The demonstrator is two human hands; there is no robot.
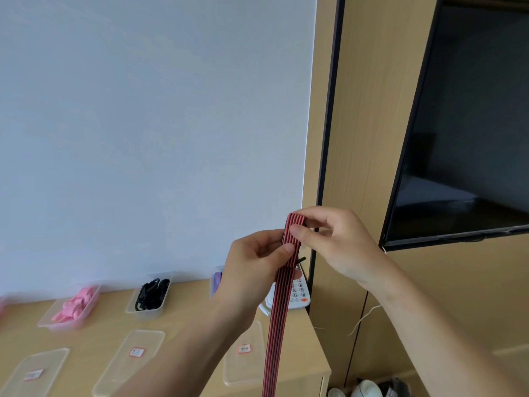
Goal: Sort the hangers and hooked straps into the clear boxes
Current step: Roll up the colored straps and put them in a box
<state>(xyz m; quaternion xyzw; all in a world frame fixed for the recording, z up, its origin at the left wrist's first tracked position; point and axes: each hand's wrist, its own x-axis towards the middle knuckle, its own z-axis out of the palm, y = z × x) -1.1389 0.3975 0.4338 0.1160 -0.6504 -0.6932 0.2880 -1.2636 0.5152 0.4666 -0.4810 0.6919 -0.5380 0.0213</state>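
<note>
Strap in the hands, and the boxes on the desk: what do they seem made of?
Strap: probably woven elastic fabric, matte. It has ribbed red and black stripes and folds softly at the top.
Boxes: clear, slightly frosted plastic. Their contents show through the walls.

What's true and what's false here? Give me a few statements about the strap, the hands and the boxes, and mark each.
1. Both the left hand and the right hand pinch the striped strap. True.
2. The strap lies flat on the table. False: it is held up and hangs down.
3. One clear box holds pink pieces. True.
4. The box of black pieces has its lid on. False: it is open.
</note>
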